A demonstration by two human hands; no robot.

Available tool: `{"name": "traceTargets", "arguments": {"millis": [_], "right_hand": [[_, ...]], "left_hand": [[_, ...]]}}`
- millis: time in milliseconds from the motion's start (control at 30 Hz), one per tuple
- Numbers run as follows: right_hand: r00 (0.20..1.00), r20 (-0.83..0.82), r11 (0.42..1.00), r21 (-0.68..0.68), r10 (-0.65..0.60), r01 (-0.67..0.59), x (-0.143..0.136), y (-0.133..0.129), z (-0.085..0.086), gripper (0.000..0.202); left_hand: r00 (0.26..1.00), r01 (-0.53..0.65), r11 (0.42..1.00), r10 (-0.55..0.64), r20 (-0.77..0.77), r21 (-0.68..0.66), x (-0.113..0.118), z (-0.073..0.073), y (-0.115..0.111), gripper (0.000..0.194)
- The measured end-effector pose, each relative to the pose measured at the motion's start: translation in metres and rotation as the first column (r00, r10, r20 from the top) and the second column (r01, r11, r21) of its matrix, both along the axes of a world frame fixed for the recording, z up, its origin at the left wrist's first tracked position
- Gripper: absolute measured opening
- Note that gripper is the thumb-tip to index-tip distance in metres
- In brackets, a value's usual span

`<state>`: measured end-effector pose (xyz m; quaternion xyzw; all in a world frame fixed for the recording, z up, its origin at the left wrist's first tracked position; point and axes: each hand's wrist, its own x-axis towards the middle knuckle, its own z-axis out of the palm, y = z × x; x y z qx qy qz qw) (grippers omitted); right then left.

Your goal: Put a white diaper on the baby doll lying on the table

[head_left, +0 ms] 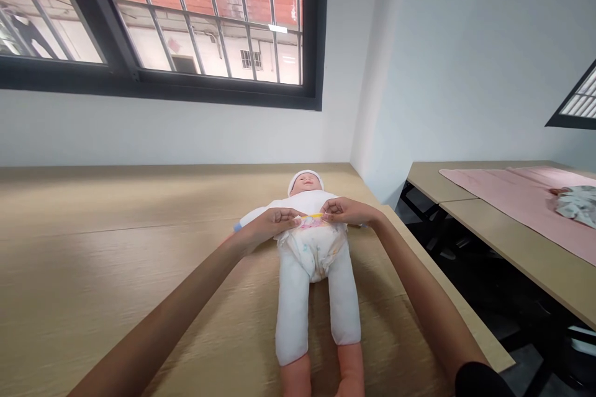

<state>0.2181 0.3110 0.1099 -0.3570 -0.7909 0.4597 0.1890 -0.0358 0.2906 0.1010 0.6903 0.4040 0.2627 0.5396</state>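
L hand (280, 221) & R hand (342, 209), grips pinched closed on diaper (315, 247) top edge at 10 & 2 o'clock, doll (307, 201) lying 12-to-6 btwn.

Matt papery diaper (314, 247), wood-look table (139, 242)

Only one view: head camera, worn by person, facing forward and down. Looks from foot end of doll (293, 304) along its length, over table (93, 260), toward wall (437, 62) and barred window (205, 6) at upper left. Nearest to lens: forearms (181, 304), entering from bottom edge; doll's lower legs cut by same edge, its head farther off, near mid-picture. Second table (488, 223) stands off to right.
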Motion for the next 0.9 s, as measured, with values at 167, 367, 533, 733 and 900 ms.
{"name": "traceTargets", "arguments": {"millis": [167, 367, 533, 733, 900], "right_hand": [[0.995, 0.011, 0.989, 0.109, -0.101, 0.099, 0.006, -0.001, 0.008, 0.034], [0.987, 0.085, 0.984, 0.126, -0.137, 0.126, 0.018, -0.003, 0.018, 0.039], [0.983, 0.135, 0.989, 0.093, -0.125, 0.114, 0.014, -0.004, 0.015, 0.037], [0.991, 0.123, 0.996, 0.083, -0.055, 0.045, 0.013, 0.001, 0.005, 0.036], [0.995, 0.098, 0.995, 0.096, -0.024, 0.014, 0.014, 0.005, -0.001, 0.034]], "left_hand": [[0.999, -0.033, 0.999, 0.034, -0.033, 0.021, -0.003, -0.001, 0.002, 0.049], [0.97, -0.154, 0.966, 0.188, -0.156, 0.208, -0.003, 0.009, -0.003, 0.046], [0.951, -0.083, 0.97, 0.146, -0.273, 0.228, -0.003, 0.021, -0.009, 0.041], [0.976, -0.094, 0.988, 0.115, -0.184, 0.121, 0.0, 0.019, -0.01, 0.042], [0.99, -0.124, 0.992, 0.126, -0.07, 0.036, 0.003, 0.013, -0.008, 0.045]]}}
